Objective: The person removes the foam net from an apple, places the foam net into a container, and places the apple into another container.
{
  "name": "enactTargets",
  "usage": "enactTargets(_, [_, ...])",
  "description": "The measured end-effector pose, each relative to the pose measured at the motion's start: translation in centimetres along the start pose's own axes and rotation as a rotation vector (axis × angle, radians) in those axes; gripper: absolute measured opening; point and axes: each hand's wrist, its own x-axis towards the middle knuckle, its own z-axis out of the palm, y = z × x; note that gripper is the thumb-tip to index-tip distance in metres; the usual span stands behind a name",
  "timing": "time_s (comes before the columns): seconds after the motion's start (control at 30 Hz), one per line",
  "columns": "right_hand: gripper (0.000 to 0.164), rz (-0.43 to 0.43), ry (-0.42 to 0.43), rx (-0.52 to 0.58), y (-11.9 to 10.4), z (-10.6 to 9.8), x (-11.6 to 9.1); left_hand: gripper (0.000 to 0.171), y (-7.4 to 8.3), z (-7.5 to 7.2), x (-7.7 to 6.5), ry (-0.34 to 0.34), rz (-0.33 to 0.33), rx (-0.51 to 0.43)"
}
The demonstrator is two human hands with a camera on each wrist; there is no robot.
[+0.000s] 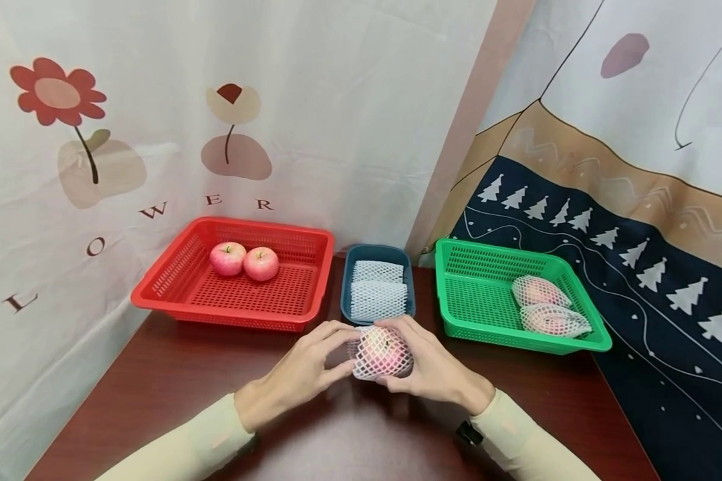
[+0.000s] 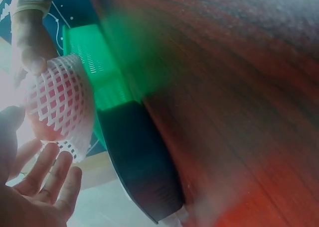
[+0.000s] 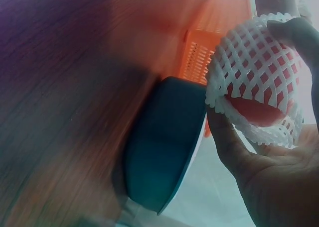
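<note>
Between both hands, over the table's middle, is a red-and-pink apple (image 1: pixel 385 351) inside a white foam net (image 1: pixel 370 371). My right hand (image 1: pixel 436 367) grips the netted apple from the right, thumb on the near side and fingers on the far side. At the left edge, my left hand (image 1: pixel 307 361) has its index finger and thumb on the net. Its other fingers spread loosely below the apple in the left wrist view. Bare apple skin (image 3: pixel 256 111) shows at an opening in the net in the right wrist view.
A red basket (image 1: pixel 303 321) at left holds two bare apples (image 1: pixel 245 260). Behind the hands, a dark blue tray (image 1: pixel 410 267) contains folded foam nets (image 1: pixel 379 300). The green basket (image 1: pixel 475 327) at right has two netted apples (image 1: pixel 547 307). Printed curtains hang behind the table (image 1: pixel 361 441).
</note>
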Motion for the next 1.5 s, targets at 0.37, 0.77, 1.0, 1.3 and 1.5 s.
enactTargets(0.37, [0.094,-0.027,0.011,0.009,-0.12,0.41,0.38,0.055,0.23,0.00,0.38,0.019,0.004,-0.089])
enactTargets(0.77, [0.103,-0.035,0.060,0.064,-0.69,0.20,0.34,0.073,0.25,0.08,0.45,-0.021,0.032,-0.138])
enactTargets(1.0, [0.097,-0.052,0.064,0.127,-0.47,0.01,0.24,0.070,0.25,-0.11,0.47,0.005,0.039,-0.127])
enactTargets(1.3, [0.033,-0.140,0.186,0.225,0.07,-0.32,0.45,0.070,-0.18,-0.45,0.70,0.075,0.078,-0.096])
enactTargets(1.5, [0.027,-0.220,0.292,0.122,0.19,-0.06,0.89,0.068,-0.12,-0.41,0.43,0.060,0.074,-0.052])
